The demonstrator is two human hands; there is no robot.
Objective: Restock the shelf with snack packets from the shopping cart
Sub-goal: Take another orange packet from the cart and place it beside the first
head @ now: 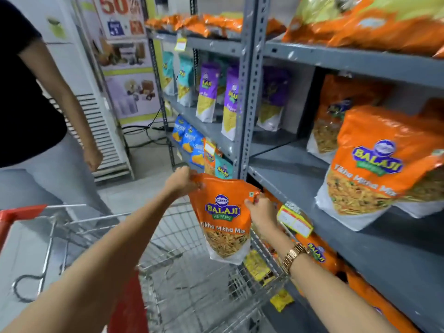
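I hold an orange snack packet [224,217] labelled Tikha Mitha Mix upright above the wire shopping cart [182,280]. My left hand [183,180] grips its top left corner and my right hand [260,213] grips its top right corner. The packet hangs just left of the grey metal shelf [336,212]. On that shelf to the right stands a matching orange packet [370,169], with more orange packets behind it. A bare stretch of shelf lies between the upright post and those packets.
A person in a dark top [36,111] stands at the left beyond the cart. Purple, teal and blue packets [209,92] fill the far shelf bay. Orange packets [319,255] lie on the lower shelf. A grey upright post [248,92] divides the bays.
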